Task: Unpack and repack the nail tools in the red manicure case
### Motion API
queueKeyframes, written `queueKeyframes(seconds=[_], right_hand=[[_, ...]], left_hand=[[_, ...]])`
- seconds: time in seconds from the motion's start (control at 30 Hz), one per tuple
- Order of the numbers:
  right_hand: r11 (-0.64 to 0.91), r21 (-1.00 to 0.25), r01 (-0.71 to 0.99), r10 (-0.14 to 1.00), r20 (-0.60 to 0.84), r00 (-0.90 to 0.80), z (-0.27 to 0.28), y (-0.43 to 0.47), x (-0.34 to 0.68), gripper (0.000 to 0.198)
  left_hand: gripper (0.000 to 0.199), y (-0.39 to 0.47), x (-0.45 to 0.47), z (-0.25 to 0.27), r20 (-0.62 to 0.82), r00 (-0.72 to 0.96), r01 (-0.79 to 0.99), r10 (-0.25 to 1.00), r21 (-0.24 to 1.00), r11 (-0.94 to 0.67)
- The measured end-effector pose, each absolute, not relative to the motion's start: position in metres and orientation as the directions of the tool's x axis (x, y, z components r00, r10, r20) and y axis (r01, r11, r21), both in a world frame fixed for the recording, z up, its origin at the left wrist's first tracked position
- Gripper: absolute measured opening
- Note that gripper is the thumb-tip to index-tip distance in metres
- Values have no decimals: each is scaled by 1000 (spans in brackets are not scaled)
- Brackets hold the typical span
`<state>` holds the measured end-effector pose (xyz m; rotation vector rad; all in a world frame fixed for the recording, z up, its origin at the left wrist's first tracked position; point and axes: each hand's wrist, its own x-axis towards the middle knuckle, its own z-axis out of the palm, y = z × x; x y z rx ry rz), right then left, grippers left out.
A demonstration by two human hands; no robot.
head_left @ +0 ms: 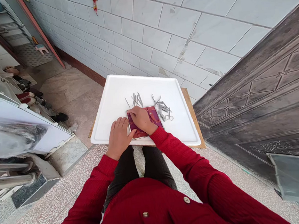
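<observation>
Maroon case [142, 133], pale-rimmed and rectangular, lies under the curled right hand [141, 119], hold unclear, the left hand [118, 135], thumb spread apart, at its edge.

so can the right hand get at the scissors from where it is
Likely yes: the right hand is over the maroon case; the scissors lie right of that case, loops uncovered, though metal tools crowd them.

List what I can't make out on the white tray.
Head view, all:
- Right hand: its own back hides any grip.
- Maroon case: partly covered by that hand.
- Metal tools, right of it: pixelated patch hides parts.
- Thin sticks beyond it: tips too small.
</observation>
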<state>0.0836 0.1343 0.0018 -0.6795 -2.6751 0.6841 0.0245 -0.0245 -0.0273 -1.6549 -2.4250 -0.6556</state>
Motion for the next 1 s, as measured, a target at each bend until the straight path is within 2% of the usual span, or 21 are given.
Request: queueKeyframes(seconds=[0.5,1.0], right_hand=[[820,-424,384,480,144,-865,8,128,88,34],[812,-447,376,481,148,-864,9,128,88,28]], left_hand=[[55,-24,24,-27,338,-388,912,857,278,303],[55,-24,24,-29,355,-382,916,853,264,301]])
